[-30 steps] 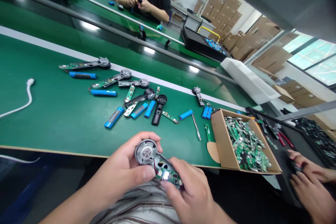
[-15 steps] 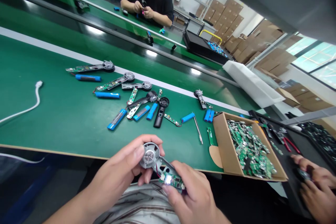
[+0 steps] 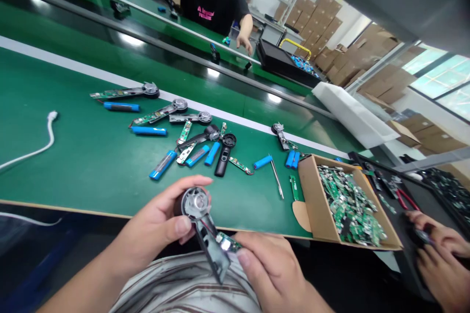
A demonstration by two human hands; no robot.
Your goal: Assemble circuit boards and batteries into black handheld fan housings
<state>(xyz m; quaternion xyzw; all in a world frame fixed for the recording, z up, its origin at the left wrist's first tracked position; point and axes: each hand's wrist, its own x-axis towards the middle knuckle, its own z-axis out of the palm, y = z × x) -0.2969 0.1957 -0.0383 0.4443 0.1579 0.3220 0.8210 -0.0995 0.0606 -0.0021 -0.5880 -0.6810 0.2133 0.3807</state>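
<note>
My left hand (image 3: 156, 222) is closed around the round motor end of a grey handheld fan housing (image 3: 213, 253), whose open handle points down over my lap. A thin wire runs from the motor to a green circuit board (image 3: 226, 242) with a lit white spot. My right hand (image 3: 270, 261) pinches that board between thumb and fingers, at an angle to the handle and partly out of it. Beyond my hands on the green table lie a black fan handle (image 3: 222, 161), several blue batteries (image 3: 163, 165) and more opened fan housings (image 3: 191, 117).
A cardboard box (image 3: 312, 195) of circuit boards stands at the right, near a screwdriver (image 3: 277, 181) and red-handled pliers (image 3: 407, 199). Another person's hands (image 3: 440, 249) work at the far right. A co-worker (image 3: 205, 0) sits opposite. A white cable (image 3: 49, 137) lies left.
The circuit board has come away from the handle, still in my right hand. My left hand has tilted the fan housing and moved slightly left. The co-worker opposite has spread both arms.
</note>
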